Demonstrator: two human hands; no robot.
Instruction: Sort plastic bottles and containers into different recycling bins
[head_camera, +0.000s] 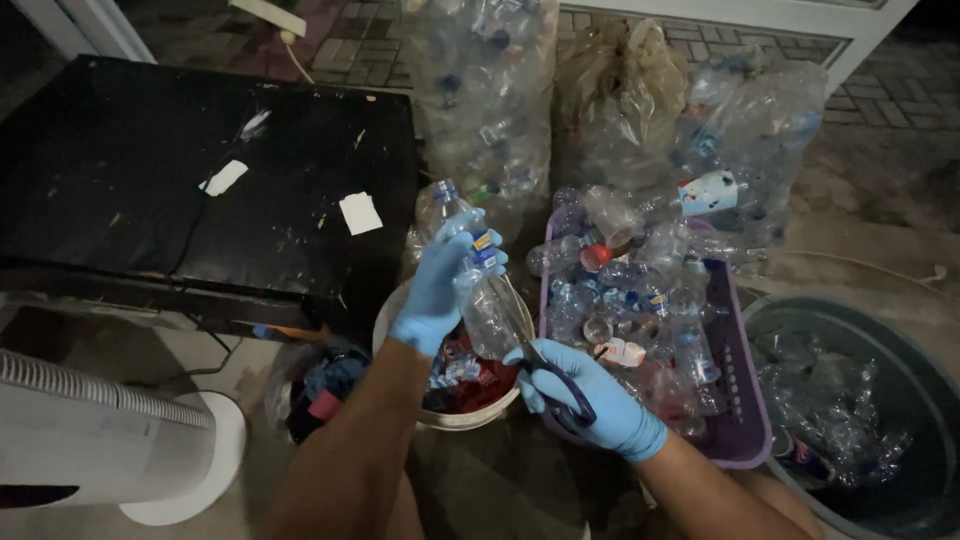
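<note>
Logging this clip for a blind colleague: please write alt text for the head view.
Two blue-gloved hands work over a white bucket: the left hand holds a clear plastic bottle, the right hand holds scissors at it. A purple basket of bottles stands to the right.

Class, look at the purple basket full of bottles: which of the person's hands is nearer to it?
Right. The right hand, holding scissors, is at the purple basket's near edge; the left hand grips a clear bottle farther left, over the white bucket.

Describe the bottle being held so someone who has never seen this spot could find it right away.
Start at the purple basket heaped with empty bottles; just left of it stands a white bucket. Above that bucket, the gloved left hand grips a clear plastic bottle. Unlike the piled ones, it is lifted and meets the scissors in the right hand.
</note>
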